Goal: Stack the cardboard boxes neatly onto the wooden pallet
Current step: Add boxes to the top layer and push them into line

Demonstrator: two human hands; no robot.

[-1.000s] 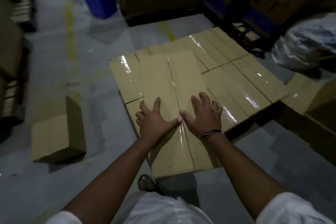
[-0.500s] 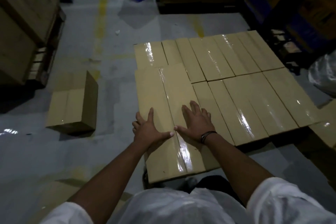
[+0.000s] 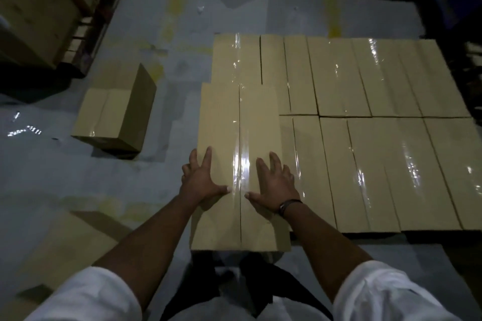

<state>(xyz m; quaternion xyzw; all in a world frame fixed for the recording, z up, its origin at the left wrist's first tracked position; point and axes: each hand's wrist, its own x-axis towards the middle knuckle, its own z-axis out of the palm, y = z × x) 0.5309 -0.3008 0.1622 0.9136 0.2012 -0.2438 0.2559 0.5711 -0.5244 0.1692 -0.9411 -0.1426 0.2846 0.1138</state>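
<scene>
The top box (image 3: 257, 122) lies on the left end of the flat layer of boxes (image 3: 365, 81), its long axis and taped seam pointing straight away from the person. On its near half, the left hand (image 3: 202, 181) and right hand (image 3: 273, 186) press flat, fingers spread, either side of the seam. Left of it, a loose box (image 3: 112, 112) sits on the floor.

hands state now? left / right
Left hand: open, fingers spread, pressing flat on the top box.
Right hand: open, pressing flat on the same box.
</scene>
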